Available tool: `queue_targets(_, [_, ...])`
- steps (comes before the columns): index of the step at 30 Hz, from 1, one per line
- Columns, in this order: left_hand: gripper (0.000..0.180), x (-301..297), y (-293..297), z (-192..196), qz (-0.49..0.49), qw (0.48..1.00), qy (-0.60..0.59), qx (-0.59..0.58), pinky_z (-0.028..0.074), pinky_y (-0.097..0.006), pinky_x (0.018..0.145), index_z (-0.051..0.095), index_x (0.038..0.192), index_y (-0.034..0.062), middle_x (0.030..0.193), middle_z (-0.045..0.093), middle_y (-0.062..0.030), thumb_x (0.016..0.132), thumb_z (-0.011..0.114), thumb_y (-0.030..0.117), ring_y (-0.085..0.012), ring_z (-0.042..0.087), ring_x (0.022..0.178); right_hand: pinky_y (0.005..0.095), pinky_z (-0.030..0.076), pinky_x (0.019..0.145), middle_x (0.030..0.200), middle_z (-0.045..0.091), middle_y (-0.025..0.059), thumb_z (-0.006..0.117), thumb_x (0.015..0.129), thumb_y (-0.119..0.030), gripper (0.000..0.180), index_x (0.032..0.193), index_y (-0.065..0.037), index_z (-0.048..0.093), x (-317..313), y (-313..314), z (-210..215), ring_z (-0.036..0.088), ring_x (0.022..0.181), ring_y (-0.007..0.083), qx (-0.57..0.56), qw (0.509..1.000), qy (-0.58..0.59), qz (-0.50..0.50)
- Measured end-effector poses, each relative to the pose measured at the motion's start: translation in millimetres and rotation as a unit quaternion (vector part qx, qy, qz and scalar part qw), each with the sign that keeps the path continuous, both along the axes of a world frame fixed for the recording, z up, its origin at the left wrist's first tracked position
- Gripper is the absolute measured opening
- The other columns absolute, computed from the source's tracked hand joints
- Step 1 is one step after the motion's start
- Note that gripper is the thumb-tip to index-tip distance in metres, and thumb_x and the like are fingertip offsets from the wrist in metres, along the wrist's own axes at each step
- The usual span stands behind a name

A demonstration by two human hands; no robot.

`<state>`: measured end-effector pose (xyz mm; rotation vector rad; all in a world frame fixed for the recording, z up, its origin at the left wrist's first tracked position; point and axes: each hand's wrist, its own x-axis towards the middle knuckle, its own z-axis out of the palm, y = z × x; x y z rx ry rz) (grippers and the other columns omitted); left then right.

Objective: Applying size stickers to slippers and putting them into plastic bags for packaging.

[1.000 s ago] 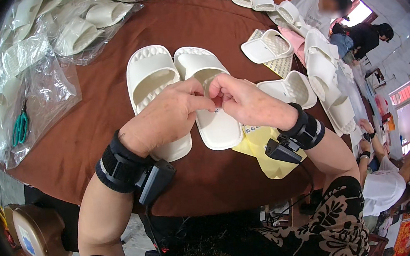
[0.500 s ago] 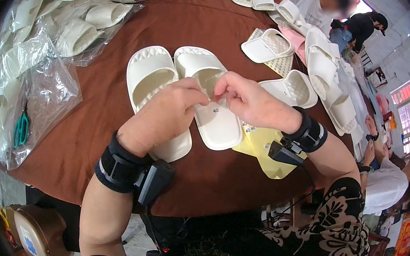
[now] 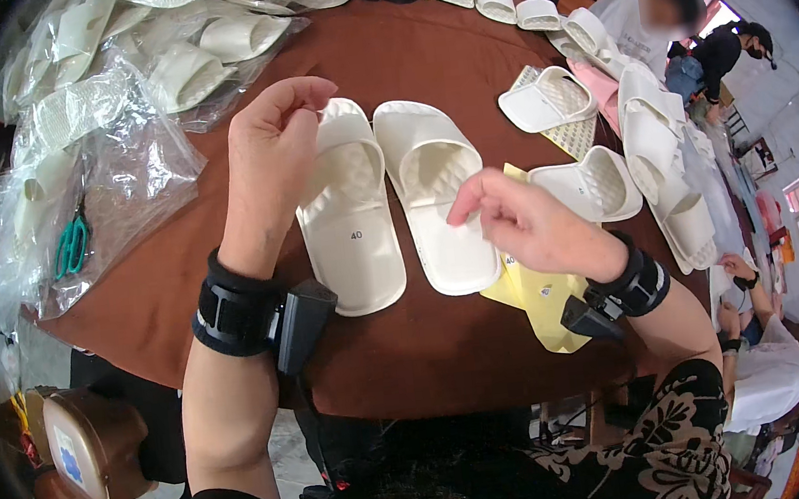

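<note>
A pair of white open-toed slippers lies before me, toes pointing away. Over the upper of the left slipper (image 3: 356,269) hovers my left hand (image 3: 275,155), its fingers loosely bent, with nothing visible in them. My right hand (image 3: 533,226) is above the heel half of the right slipper (image 3: 452,265). Its forefinger reaches to the footbed, while the other fingers curl; I see nothing held. A small dark printed mark shows on the left footbed. Yellow label sheets (image 3: 555,316) lie partly beneath my right hand and wrist device.
Clear plastic bags with white slippers (image 3: 93,111) cover the far left. Teal-handled scissors (image 3: 71,247) lie there. More white slippers (image 3: 586,186) line the right side of the brown-covered table (image 3: 410,351). A brown bin (image 3: 99,447) stands lower left. Other people are at the right.
My left hand has lifted away from the right slipper, up and left, uncovering the left footbed. My right hand has shifted slightly down and right. The whole view has shifted.
</note>
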<state>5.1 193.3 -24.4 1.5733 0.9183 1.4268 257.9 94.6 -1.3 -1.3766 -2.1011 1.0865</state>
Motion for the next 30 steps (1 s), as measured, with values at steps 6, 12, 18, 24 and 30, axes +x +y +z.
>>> queue_targets(6, [0.025, -8.2, 29.8, -24.9, 0.103, 0.991, 0.086, -0.002, 0.05, -0.029, 0.076, 0.066, 0.103, -0.0031, 0.093, 0.068, -0.0148, 0.084, 0.055, 0.008, -0.0175, 0.064, 0.083, 0.0295, 0.046, 0.067, 0.081, 0.058, 0.0093, 0.045, 0.083, 0.004, 0.024, 0.104, -0.002, 0.052, 10.8, 18.5, 4.7, 0.057, 0.068, 0.0196, 0.091, 0.996, -0.026, 0.002])
queue_targets(12, [0.032, -16.1, 21.0, -25.0, 0.076, 0.969, 0.235, -0.006, 0.049, -0.029, 0.07, 0.062, 0.109, -0.0063, 0.089, 0.067, -0.009, 0.09, 0.057, 0.018, -0.0139, 0.059, 0.078, 0.0418, 0.041, 0.094, 0.114, 0.053, 0.0199, 0.056, 0.081, -0.007, 0.036, 0.116, 0.002, 0.049, 11.0, 55.4, 15.4, 0.049, 0.108, 0.0359, 0.272, 0.957, -0.097, 0.027])
queue_targets(18, [0.03, -23.7, 31.1, -57.0, 0.082, 0.97, 0.229, -0.004, 0.047, -0.027, 0.067, 0.063, 0.105, -0.0068, 0.083, 0.063, -0.0047, 0.093, 0.055, 0.02, -0.0108, 0.056, 0.075, 0.0448, 0.046, 0.089, 0.118, 0.053, 0.0191, 0.055, 0.083, -0.01, 0.044, 0.126, -0.005, 0.048, -0.3, 72.0, -7.6, 0.056, 0.105, 0.0383, 0.212, 0.954, -0.211, 0.024])
queue_targets(24, [0.035, -8.0, 21.2, -34.3, 0.058, 0.984, 0.157, -0.067, 0.05, -0.034, 0.079, 0.063, 0.11, -0.0051, 0.098, 0.068, -0.0191, 0.089, 0.057, 0.021, -0.0243, 0.065, 0.09, 0.0464, 0.051, 0.08, 0.116, 0.056, 0.0161, 0.051, 0.083, -0.006, 0.038, 0.121, -0.007, 0.053, -1.3, 62.1, 25.7, 0.061, 0.094, 0.0375, 0.286, 0.935, -0.206, -0.03])
queue_targets(30, [0.029, -9.1, 7.4, -6.6, 0.014, 0.99, 0.096, -0.099, 0.047, -0.028, 0.073, 0.06, 0.106, -0.0086, 0.092, 0.064, -0.0087, 0.096, 0.049, 0.016, -0.0134, 0.058, 0.082, 0.049, 0.05, 0.076, 0.103, 0.062, 0.0188, 0.05, 0.082, -0.005, 0.034, 0.116, -0.005, 0.054, 4.0, 76.2, 60.3, 0.061, 0.092, 0.0394, 0.381, 0.904, -0.161, -0.107])
